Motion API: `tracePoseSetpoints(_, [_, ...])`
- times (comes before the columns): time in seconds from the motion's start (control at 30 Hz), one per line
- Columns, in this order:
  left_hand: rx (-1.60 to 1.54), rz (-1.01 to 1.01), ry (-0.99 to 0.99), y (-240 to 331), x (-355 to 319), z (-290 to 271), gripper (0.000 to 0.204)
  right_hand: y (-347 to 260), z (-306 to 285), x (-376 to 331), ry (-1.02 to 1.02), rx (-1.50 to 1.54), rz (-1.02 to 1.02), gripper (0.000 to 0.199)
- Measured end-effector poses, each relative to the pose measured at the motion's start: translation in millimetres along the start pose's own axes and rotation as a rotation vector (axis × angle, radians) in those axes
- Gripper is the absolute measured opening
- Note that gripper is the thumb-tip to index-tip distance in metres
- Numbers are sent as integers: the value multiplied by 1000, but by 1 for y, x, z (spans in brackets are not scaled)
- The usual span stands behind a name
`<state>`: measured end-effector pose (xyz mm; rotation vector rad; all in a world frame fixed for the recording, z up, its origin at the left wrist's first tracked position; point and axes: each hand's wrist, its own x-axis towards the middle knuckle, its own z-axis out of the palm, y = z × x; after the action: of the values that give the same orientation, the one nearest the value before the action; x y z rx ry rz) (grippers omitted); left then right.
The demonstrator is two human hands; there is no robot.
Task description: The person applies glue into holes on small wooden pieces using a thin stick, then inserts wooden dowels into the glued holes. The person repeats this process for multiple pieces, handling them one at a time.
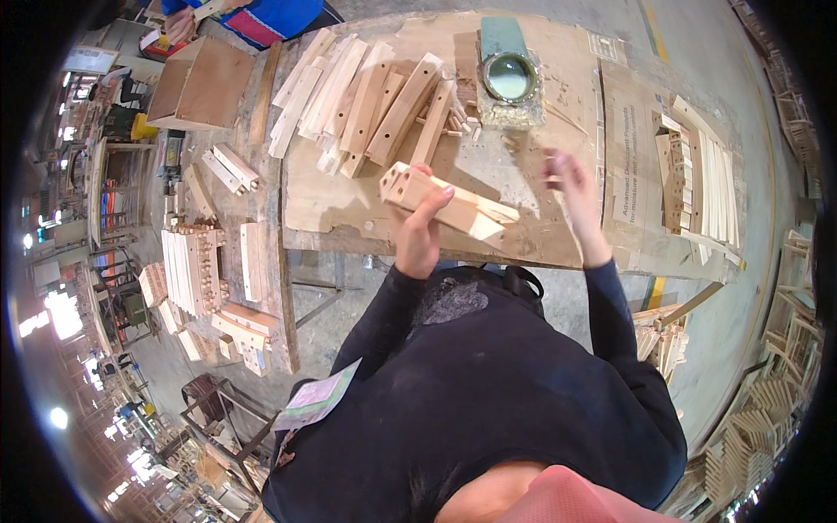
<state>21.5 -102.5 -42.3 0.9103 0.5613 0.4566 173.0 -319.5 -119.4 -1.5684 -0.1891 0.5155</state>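
Observation:
My left hand (419, 234) is closed around pale wooden pieces (449, 202), apparently more than one lying together. Several round holes show in their left end, and the other end slants down to the right. To the right, over the cardboard-covered table, is my right hand (571, 181), raised and partly smeared by motion. Its fingers are curled together, and whatever they pinch is too small and blurred to name. Beyond my hands stands a round pot (510, 78) of whitish liquid. Short wooden dowels (457, 122) lie loose near it, beside a pile of drilled wooden bars (405, 109).
Stacked pale slats (717, 179) lie at the table's right end. On the left, another bench carries bars with dowels in them (193, 270) and a wooden box (202, 84). Another person in blue (292, 17) works at the far left. Wooden parts (667, 342) sit below the table's right side.

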Motion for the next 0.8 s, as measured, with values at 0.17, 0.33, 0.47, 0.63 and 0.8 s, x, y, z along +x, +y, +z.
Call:
tracePoseSetpoints(0.17, [-103, -216, -130, -55, 10, 37, 38, -34, 55, -59, -72, -659, -455, 71])
tracePoseSetpoints(0.33, [855, 160, -753, -84, 47, 29, 44, 22, 15, -70, 126, -526, -196, 61])
tracePoseSetpoints(0.47, [1436, 498, -650, -110, 146, -26, 38, 2, -17, -91, 84, -535, -83, 56])
tracePoseSetpoints(0.63, [1834, 707, -522, -132, 179, -38, 15, -1, -29, -108, 39, -525, -168, 55])
tracePoseSetpoints(0.8, [1743, 623, -379, -144, 181, -44, 15, -4, -17, -96, 79, -620, -149, 55])
